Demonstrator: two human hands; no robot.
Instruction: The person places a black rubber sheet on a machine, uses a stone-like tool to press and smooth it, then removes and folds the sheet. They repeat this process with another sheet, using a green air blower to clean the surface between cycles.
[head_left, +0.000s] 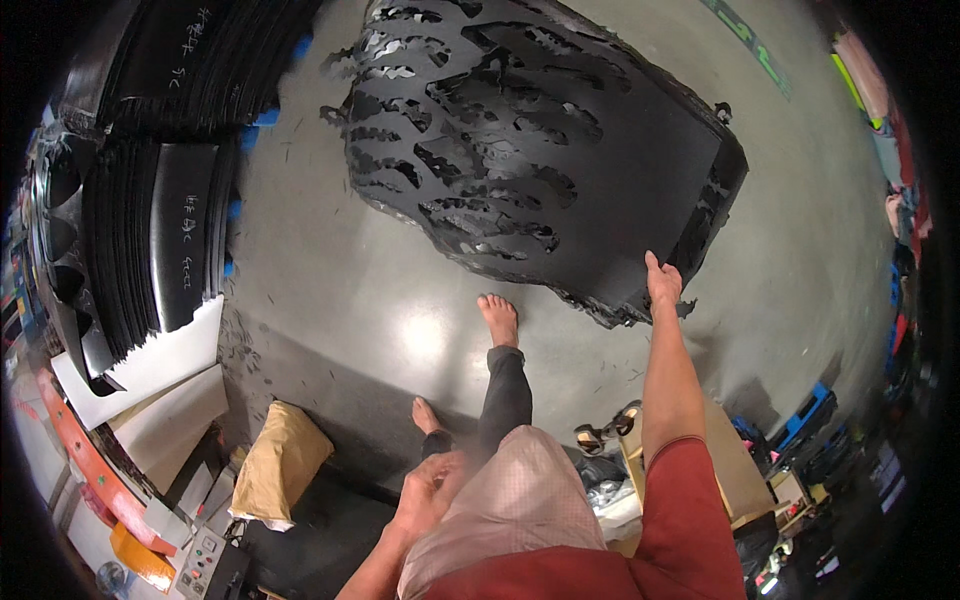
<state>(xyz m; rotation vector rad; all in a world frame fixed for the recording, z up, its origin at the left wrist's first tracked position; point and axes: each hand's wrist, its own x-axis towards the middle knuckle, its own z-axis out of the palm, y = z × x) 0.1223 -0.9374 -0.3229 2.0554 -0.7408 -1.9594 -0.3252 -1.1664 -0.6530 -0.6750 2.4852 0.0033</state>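
A big pile of black sheets (640, 170) with many shapes cut out of its left part spreads across the floor ahead of me. Its edges are ragged, with torn strips hanging from them. At the near right corner, my right hand (662, 283) pinches the edge of the top sheet, thumb on the upper face; the other fingers are partly hidden. My left hand (428, 492) is beside my left thigh, away from the sheets. Its fingers look bent but are blurred, and nothing shows clearly in them.
Stacked black sheets (125, 240) stand at the left on blue supports. Below them are white boards (165, 350), a brown paper sack (283, 462) and a control panel (203, 560). Sandals (608, 428) and a cardboard box (735, 465) lie near right. Black scraps litter the floor.
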